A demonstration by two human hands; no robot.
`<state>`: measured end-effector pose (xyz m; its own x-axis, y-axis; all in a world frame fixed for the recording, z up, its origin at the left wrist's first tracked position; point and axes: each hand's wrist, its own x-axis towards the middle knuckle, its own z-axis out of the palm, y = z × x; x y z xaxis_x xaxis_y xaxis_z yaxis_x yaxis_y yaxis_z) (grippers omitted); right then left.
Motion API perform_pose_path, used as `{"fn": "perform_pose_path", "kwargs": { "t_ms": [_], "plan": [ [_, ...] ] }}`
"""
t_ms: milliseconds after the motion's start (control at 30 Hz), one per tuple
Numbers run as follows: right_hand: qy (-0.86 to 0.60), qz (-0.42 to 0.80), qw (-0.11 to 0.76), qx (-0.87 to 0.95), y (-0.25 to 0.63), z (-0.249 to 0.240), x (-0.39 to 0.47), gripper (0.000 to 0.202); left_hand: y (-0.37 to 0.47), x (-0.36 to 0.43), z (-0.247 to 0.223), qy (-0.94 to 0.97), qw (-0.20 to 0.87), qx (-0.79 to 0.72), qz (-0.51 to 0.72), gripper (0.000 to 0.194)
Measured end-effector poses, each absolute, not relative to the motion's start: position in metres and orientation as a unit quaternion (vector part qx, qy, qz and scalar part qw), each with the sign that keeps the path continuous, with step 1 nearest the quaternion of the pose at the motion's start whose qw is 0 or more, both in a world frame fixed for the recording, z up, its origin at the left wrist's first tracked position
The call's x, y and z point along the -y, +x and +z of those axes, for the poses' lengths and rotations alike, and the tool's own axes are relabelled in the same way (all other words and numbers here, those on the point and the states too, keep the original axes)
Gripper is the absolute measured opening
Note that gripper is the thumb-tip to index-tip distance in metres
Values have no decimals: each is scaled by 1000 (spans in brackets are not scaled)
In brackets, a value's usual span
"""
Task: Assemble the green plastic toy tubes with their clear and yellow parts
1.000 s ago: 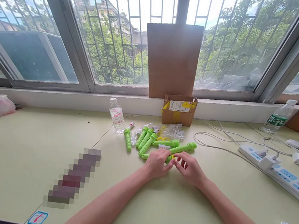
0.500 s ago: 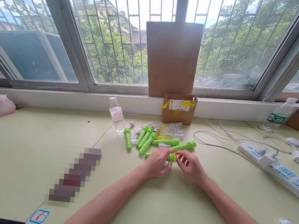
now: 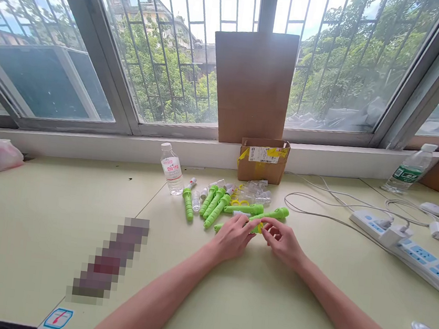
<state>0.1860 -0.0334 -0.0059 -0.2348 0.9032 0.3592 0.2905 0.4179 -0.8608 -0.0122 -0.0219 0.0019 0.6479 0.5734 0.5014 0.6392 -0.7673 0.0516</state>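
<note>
My left hand [image 3: 234, 236] is closed round a green ribbed tube [image 3: 218, 228], hiding most of it. At the tube's right end is a yellow ring [image 3: 260, 227], pinched by the fingers of my right hand [image 3: 281, 241]. Just beyond my hands lie several more green tubes [image 3: 214, 211], some with white or clear parts at their tops. Behind them are clear plastic pieces [image 3: 254, 192] and yellow rings [image 3: 240, 203].
A water bottle [image 3: 172, 169] stands left of the tubes, a small cardboard box [image 3: 262, 170] behind them. To the right are a power strip [image 3: 415, 253], cables and another bottle [image 3: 408, 170]. A blurred dark object [image 3: 111, 258] lies left.
My left hand has shifted slightly, its fingers now covering more of the green tube. The fingers of my right hand have moved a little at the yellow ring.
</note>
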Motion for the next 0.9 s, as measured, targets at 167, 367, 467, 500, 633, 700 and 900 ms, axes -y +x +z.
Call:
{"fn": "perform_pose_path", "kwargs": {
  "t_ms": [167, 367, 467, 500, 633, 700, 900],
  "plan": [
    [-415, 370, 462, 691, 185, -5, 34, 34, -12, 20, -1, -900, 94, 330, -267, 34],
    [-405, 403, 465, 676, 185, -3, 35, 34, -12, 19, -4, -892, 135, 319, -290, 35],
    [-403, 399, 464, 680, 185, -3, 35, 33, -12, 19, -4, -888, 152, 318, -296, 34],
    [-404, 395, 464, 682, 184, -3, 35, 33, -12, 19, -3, -887, 157, 317, -298, 34],
    [-410, 375, 462, 691, 184, -2, 36, 32, -13, 20, -2, -884, 167, 311, -306, 34],
    [-411, 373, 461, 692, 183, -1, 37, 32, -13, 20, -2, -883, 166, 309, -313, 34],
    [-421, 383, 456, 684, 180, 2, 40, 32, -14, 20, -3, -879, 169, 305, -325, 34]
  ]
}}
